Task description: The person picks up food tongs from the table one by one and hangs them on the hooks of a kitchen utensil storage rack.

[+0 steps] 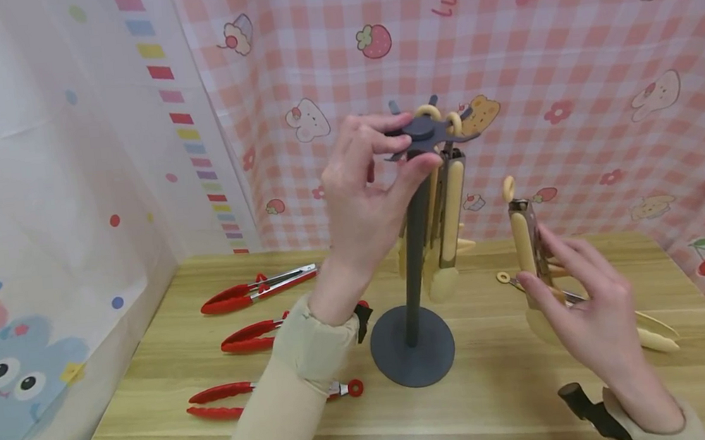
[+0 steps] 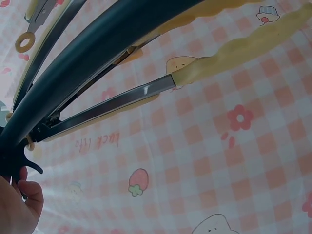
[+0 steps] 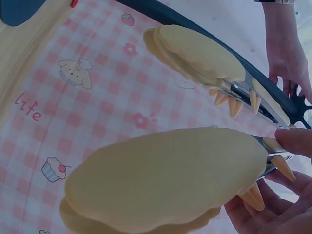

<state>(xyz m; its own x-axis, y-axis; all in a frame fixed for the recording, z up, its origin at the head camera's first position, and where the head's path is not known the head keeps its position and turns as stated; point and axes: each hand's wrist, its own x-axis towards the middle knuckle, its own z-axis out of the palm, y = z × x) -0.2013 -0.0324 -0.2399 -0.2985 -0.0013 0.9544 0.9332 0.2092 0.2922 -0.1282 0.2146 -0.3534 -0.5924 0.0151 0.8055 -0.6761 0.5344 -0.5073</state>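
Note:
A dark grey stand point(image 1: 413, 271) with a round base and a hooked top rises from the table. My left hand point(image 1: 362, 187) pinches the hooked top between thumb and fingers. Yellow-handled tongs point(image 1: 453, 210) hang by their rings from hooks on the far right side; their scalloped yellow tips point(image 2: 234, 56) show in the left wrist view. To the right of the stand, my right hand point(image 1: 593, 306) holds another pair of yellow tongs point(image 1: 522, 235) by the handles, ring end up. The broad yellow heads point(image 3: 161, 178) of this pair point downward, apart from the stand.
Three pairs of red tongs point(image 1: 226, 301) lie on the wooden table point(image 1: 485, 405) at the left, partly covered by my left arm. More yellow tongs point(image 1: 659, 341) lie on the right, behind my right hand. A pink checked cloth point(image 1: 338, 72) hangs at the back.

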